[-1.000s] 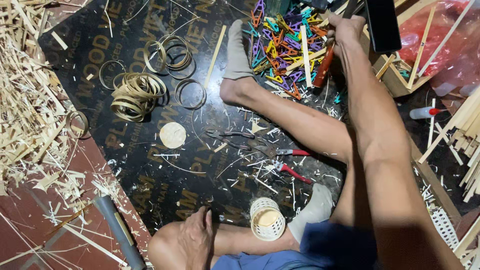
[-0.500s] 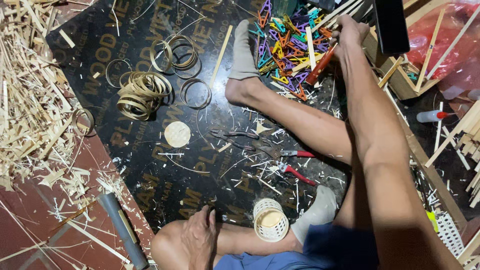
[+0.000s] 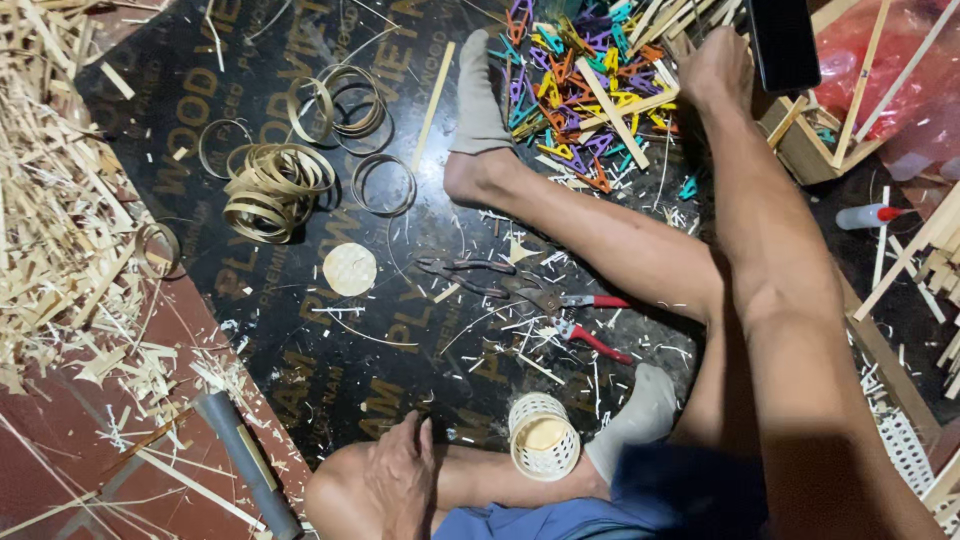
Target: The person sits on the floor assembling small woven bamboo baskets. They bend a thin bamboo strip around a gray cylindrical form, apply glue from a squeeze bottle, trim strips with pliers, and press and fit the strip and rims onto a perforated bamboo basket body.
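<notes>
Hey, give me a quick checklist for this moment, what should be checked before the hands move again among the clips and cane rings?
1. Right hand reaches the pile of coloured clips: ok.
2. Right hand holding a clip: cannot tell, its fingers are hidden.
3. Left hand is free, resting on the knee: ok.
4. Small woven basket stands upright by the left leg: ok.
5. Red-handled pliers lie loose near the legs: not ok, a hazard when shifting.
6. Cane rings lie within view on the black board: ok.
</notes>
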